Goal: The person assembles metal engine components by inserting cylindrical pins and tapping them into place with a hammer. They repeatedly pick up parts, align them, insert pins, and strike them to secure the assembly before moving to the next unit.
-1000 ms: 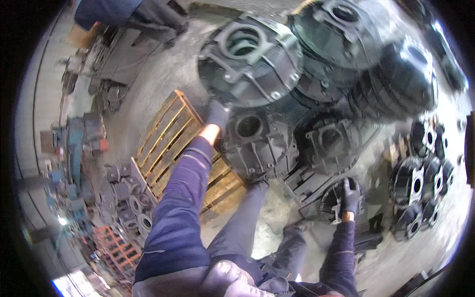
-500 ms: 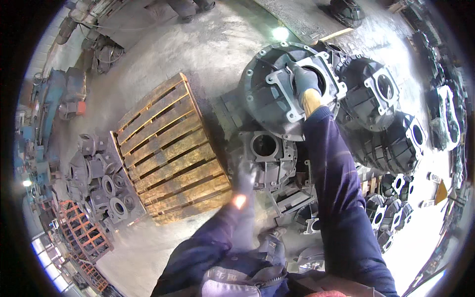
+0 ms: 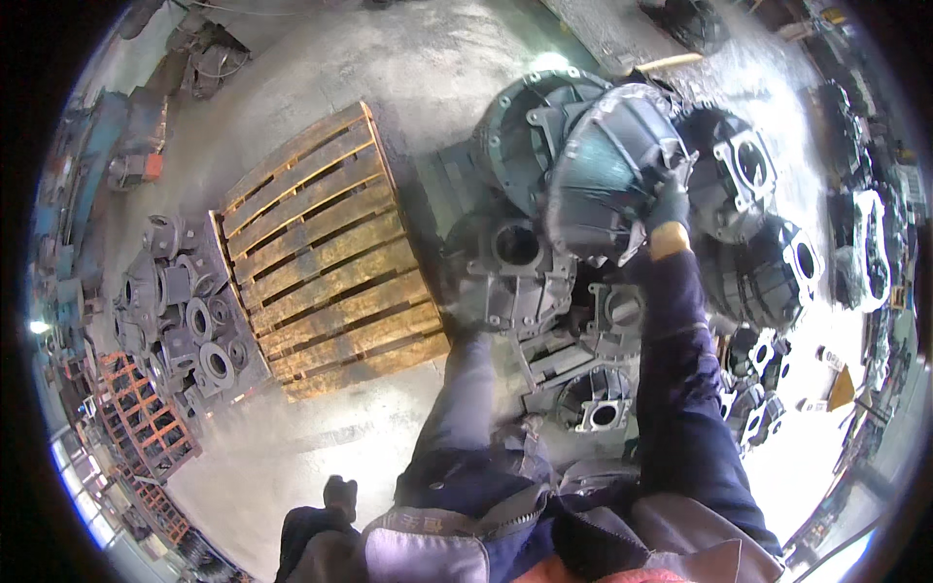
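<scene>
A dark grey, cone-shaped cast-metal housing (image 3: pixel 607 155) is tilted up on its side over the heap of castings. My gloved right hand (image 3: pixel 671 204) is closed on its narrow end, with the arm stretched forward. Right behind it, partly covered, lies another large round housing (image 3: pixel 510 121) with bolt holes along its rim. Below stands a casting with a round bore (image 3: pixel 515 245), apart from my hand. My dark-gloved left hand (image 3: pixel 340 494) hangs low at the left of my body, fingers curled, with nothing seen in it.
A slatted wooden pallet (image 3: pixel 335 262) lies left of the heap. More housings (image 3: pixel 743 165) are stacked to the right, and a smaller one (image 3: pixel 598 408) sits near my feet. Small ring-shaped castings (image 3: pixel 199 321) and an orange metal rack (image 3: pixel 141 418) stand at the far left.
My right hand has lifted the housing and tipped it to the right, uncovering another one behind it. My left hand has drawn back from the heap to the lower left.
</scene>
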Tool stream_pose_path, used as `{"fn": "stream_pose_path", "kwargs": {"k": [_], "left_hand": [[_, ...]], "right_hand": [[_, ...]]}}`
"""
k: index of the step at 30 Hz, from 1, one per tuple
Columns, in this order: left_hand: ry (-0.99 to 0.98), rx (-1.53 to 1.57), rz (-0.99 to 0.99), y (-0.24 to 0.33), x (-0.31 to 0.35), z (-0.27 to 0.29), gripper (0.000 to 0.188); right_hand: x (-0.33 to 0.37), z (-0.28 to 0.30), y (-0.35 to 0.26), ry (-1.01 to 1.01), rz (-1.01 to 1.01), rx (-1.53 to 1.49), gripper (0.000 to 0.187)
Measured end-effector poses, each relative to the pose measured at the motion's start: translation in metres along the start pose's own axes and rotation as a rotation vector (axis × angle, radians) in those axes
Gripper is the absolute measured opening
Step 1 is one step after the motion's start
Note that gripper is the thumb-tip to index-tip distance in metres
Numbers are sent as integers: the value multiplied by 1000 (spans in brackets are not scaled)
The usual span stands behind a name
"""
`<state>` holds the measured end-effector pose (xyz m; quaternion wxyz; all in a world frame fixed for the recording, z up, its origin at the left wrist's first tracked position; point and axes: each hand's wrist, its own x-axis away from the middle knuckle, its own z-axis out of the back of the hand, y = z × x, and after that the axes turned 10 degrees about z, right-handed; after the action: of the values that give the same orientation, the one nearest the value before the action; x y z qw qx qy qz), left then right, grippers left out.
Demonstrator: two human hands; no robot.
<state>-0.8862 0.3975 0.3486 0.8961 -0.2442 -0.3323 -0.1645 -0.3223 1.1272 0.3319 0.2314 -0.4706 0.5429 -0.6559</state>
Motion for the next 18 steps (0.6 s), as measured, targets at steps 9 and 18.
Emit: {"fn": "stream_pose_path", "kwargs": {"k": [9, 18], "left_hand": [[-22, -316, -360, 32, -51, 63, 49], [54, -553, -452, 57, -48, 85, 50]], "right_hand": [[171, 259, 97, 184, 136, 75, 32], [332, 454, 332, 271, -318, 897, 46]]}}
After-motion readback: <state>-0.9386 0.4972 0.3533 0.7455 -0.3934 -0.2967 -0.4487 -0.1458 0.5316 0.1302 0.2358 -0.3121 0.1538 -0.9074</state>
